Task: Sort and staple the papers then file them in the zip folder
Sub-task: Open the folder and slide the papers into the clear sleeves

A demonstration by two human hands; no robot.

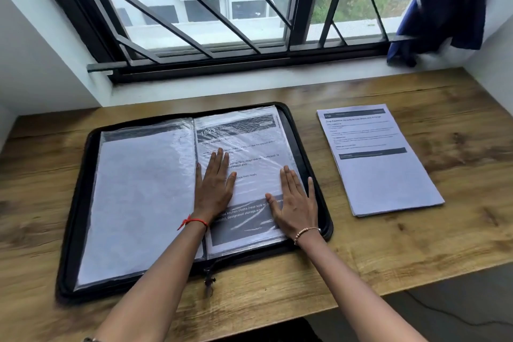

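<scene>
A black zip folder [72,233] lies open on the wooden desk, with clear plastic sleeves on both halves. The right sleeve [249,147] holds a printed sheet with a dark header and a dark band low down. The left sleeve [138,191] shows a blank white sheet. My left hand [215,186] presses flat on the right sleeve near the spine, fingers straight. My right hand [294,203] lies flat on the same sleeve near the folder's right edge. A stack of printed papers [380,169] sits on the desk to the right of the folder. No stapler is in view.
The wooden desk [416,244] runs under a barred window [222,22]. A blue cloth [449,8] hangs at the window's right end. The folder's zip pull cord [209,277] trails over its near edge. The desk's front edge drops off at the lower right.
</scene>
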